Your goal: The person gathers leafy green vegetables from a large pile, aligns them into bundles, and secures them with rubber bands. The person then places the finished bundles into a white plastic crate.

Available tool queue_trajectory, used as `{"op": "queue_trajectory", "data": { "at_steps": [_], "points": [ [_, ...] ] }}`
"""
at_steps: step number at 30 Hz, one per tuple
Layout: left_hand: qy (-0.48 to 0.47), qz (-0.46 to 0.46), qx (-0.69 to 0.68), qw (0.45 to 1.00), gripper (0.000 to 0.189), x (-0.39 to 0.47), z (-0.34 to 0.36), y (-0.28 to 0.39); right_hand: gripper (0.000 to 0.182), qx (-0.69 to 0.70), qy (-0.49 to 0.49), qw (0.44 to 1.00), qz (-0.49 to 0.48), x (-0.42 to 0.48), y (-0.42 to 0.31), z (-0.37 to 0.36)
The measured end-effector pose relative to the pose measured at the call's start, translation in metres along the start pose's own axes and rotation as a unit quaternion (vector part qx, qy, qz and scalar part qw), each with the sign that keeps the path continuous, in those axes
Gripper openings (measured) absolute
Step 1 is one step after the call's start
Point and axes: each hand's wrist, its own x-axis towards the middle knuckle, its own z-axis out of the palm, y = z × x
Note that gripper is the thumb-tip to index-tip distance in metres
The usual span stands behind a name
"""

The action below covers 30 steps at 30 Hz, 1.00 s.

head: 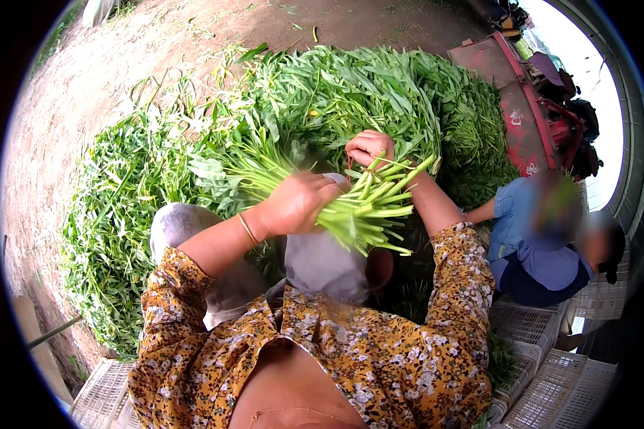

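Note:
My left hand (299,202) is closed around a bunch of cut leafy greens (373,206) that look like water spinach. Their pale stem ends point right, and the leaves spread to the left over my knee. Just above the stems, the bent fingers of my right hand (372,147) pinch a thin red tie (350,161). Part of that tie is hidden by the fingers. Beyond both hands lies a large heap of the same greens (343,80), with more loose leafy stems (123,198) piled on the left.
White plastic crates (531,327) stand at the lower right, another crate (104,389) at the lower left. Two people (536,241) sit close by on the right. Behind them is a red metal machine (526,118). Bare earth (155,43) stretches beyond the heap.

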Motion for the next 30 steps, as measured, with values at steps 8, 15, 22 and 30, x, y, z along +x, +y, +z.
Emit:
{"op": "queue_trajectory", "data": {
  "at_steps": [8,15,22,30],
  "points": [
    [-0.080,-0.089,0.033,0.992,0.058,0.011,0.000,-0.007,0.005,0.380,0.012,0.920,0.098,0.108,-0.101,-0.102],
    [-0.056,-0.222,0.082,0.970,0.052,0.005,-0.008,-0.040,0.013,0.059,-0.110,0.992,-0.003,0.035,-0.208,-0.062],
    [-0.095,-0.314,0.074,0.942,0.062,0.007,-0.011,-0.044,0.059,-0.007,-0.227,0.892,0.391,-0.032,-0.170,-0.055],
    [-0.020,-0.206,0.072,0.976,0.051,-0.012,-0.004,-0.031,0.095,-0.221,-0.103,0.963,0.115,0.024,-0.073,-0.091]
  ]
}}
